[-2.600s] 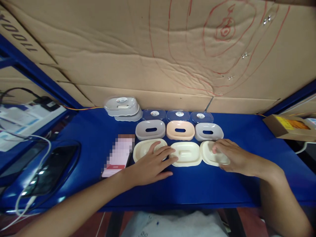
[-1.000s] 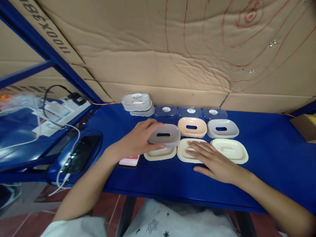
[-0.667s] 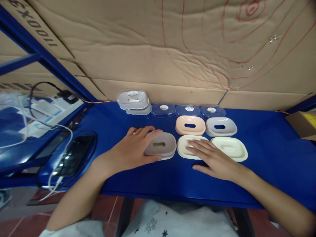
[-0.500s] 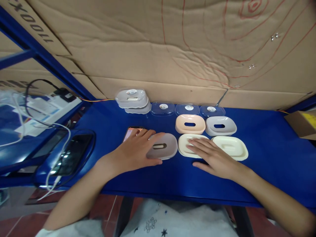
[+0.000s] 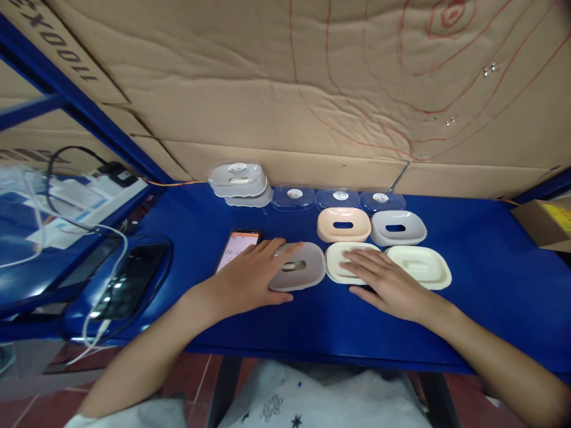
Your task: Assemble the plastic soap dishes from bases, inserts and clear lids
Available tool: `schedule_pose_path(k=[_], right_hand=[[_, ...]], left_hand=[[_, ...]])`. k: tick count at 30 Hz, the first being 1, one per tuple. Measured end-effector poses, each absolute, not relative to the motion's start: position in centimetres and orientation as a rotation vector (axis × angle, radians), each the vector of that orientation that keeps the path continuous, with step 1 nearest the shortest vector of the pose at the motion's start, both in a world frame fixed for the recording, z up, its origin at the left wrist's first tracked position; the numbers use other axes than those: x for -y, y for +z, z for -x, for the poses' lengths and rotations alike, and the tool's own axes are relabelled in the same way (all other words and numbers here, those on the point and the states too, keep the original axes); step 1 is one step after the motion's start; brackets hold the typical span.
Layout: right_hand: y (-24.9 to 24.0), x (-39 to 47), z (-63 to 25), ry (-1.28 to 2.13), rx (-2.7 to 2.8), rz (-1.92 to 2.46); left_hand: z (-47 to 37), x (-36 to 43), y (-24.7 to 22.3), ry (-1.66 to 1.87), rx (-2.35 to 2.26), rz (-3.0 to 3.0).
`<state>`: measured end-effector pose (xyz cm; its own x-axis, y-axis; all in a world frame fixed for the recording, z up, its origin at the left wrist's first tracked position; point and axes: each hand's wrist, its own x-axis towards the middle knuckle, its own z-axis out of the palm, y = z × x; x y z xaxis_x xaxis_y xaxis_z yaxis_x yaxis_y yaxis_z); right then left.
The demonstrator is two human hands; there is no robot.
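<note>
My left hand [image 5: 243,270] spans a grey oval soap dish [image 5: 312,270] from its left end, index finger along the far rim and thumb at the near rim. Through the dish's slot something pale shows. My right hand [image 5: 388,282] lies with fingers outstretched over a cream soap dish tray [image 5: 334,261], touching its top and hiding its right part. A second cream tray [image 5: 439,270] sits just right of it, partly behind the hand. Behind these stand a peach soap dish [image 5: 325,223] and another grey soap dish [image 5: 417,224].
Clear lids [image 5: 285,202] with round stickers line the back beside stacked grey dishes [image 5: 250,190]. A phone [image 5: 241,241] showing a timer lies by my left hand. At the left are a second phone [image 5: 129,279], cables and a power strip [image 5: 66,223]. A cardboard box [image 5: 539,226] stands right.
The front grey dish and both cream trays have slid slightly right. My left hand has shifted right with the grey dish, showing more of the phone. My right hand has barely moved.
</note>
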<state>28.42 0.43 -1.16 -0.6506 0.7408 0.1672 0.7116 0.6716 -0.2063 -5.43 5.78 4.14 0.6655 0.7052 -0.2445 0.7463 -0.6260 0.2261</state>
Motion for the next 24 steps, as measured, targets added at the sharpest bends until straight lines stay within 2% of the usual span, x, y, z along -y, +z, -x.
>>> schedule_pose_path(k=[6, 14, 24], right_hand=[[-1.31, -0.5, -28.54, 0.204, 2.651, 1.162], [-1.04, -0.67, -28.58, 0.239, 2.62, 1.168], [-1.13, -0.72, -28.76, 0.265, 2.597, 1.161]], left_hand=[[5.31, -5.5, 4.22, -0.234, -1.169, -2.597], [5.23, -5.92, 3.57, -0.003, -1.006, -2.579], [5.37, -5.84, 3.39, -0.029, -1.068, -2.537]])
